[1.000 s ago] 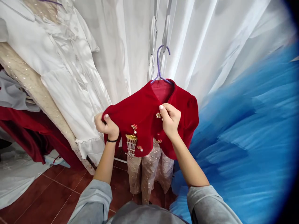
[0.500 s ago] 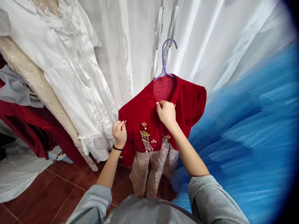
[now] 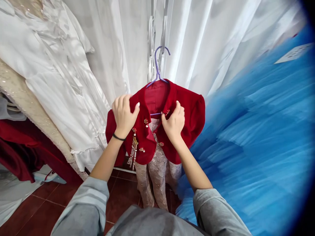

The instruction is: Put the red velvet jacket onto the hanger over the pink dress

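A short red velvet jacket [image 3: 189, 114] hangs in front of me on a purple hanger [image 3: 157, 64], its front parted at the neck. Beaded fastenings dot both front edges, and a gold brooch with bead tassels [image 3: 133, 149] dangles on the left panel. My left hand [image 3: 123, 114] lies over the jacket's left shoulder, fingers stretched and thumb apart. At the opposite front edge, my right hand [image 3: 173, 123] has its fingers curled on the velvet just below the collar. Beneath the jacket hangs a pale pink, shiny textured garment [image 3: 158, 167].
White dresses [image 3: 59, 65] hang at the left beside a cream sequinned garment [image 3: 36, 111] and dark red clothes [image 3: 22, 147]. A large blue tulle skirt [image 3: 258, 141] fills the right. White curtains [image 3: 197, 39] hang behind, above a red tiled floor [image 3: 123, 193].
My left hand has let go of the jacket's sleeve edge and moved up to its shoulder. The jacket front has parted, showing the hanger's bar. The view has shifted slightly right.
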A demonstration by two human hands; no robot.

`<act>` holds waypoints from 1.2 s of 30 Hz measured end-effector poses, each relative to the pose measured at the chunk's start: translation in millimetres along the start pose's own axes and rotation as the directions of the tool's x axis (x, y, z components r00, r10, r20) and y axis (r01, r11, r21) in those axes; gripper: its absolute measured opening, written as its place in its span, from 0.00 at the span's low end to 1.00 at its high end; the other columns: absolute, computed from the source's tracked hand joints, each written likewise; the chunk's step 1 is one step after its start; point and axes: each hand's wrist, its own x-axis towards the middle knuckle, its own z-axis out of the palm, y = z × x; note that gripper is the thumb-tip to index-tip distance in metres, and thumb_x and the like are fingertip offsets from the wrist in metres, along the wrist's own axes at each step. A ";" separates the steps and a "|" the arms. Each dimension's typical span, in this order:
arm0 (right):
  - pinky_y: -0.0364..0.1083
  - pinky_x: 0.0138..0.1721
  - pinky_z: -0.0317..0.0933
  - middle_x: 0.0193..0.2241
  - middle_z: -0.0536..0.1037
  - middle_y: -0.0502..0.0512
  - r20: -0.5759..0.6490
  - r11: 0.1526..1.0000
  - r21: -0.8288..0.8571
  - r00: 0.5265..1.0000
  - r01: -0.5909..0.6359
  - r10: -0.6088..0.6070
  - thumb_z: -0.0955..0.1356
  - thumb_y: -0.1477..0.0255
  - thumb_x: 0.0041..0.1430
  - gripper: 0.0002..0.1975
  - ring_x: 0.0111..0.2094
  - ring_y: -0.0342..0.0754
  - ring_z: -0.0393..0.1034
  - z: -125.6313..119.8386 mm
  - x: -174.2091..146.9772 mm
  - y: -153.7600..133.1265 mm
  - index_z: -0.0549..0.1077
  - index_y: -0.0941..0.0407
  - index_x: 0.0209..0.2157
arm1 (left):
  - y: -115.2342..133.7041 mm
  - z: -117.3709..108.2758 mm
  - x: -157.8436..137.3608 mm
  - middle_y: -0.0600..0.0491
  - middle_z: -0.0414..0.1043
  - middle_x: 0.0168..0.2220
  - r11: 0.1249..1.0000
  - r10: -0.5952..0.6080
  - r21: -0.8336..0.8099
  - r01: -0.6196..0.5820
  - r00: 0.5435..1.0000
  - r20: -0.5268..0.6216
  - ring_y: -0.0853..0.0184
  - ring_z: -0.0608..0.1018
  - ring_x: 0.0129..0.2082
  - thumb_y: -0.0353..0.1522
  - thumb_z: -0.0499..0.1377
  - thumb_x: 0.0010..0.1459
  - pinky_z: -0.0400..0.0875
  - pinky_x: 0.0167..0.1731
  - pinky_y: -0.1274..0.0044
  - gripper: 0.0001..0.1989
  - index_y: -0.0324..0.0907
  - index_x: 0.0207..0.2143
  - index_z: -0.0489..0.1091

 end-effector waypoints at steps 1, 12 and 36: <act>0.56 0.47 0.66 0.48 0.71 0.69 0.040 1.000 0.001 0.999 0.001 -0.001 0.60 0.68 0.61 0.28 0.48 0.60 0.68 0.6 1.1 1.9 0.60 0.62 0.61 | 7.0 6.7 15.7 0.43 0.72 0.52 0.999 0.028 -0.028 -0.026 0.996 0.084 0.56 0.71 0.54 0.40 0.55 0.62 0.62 0.56 0.68 0.19 0.41 0.52 0.68; 0.49 0.34 0.69 0.42 0.73 0.66 0.215 0.992 0.051 0.968 0.119 -0.127 0.54 0.74 0.65 0.20 0.34 0.51 0.72 1.7 -1.4 -43.3 0.69 0.61 0.52 | 16.0 53.3 52.2 0.40 0.75 0.48 1.000 0.008 -0.025 0.000 0.955 0.297 0.56 0.76 0.48 0.39 0.46 0.68 0.65 0.48 0.70 0.22 0.37 0.57 0.66; 0.40 0.24 0.47 0.19 0.53 0.44 0.101 0.834 0.551 0.991 0.018 -0.089 0.65 0.71 0.62 0.20 0.22 0.37 0.48 -79.2 -81.5 -6.4 0.53 0.56 0.20 | 16.4 4.4 19.6 0.49 0.69 0.31 0.616 0.669 -0.054 -0.786 0.485 0.563 0.59 0.71 0.34 0.20 0.44 0.64 0.62 0.37 0.67 0.19 0.38 0.49 0.70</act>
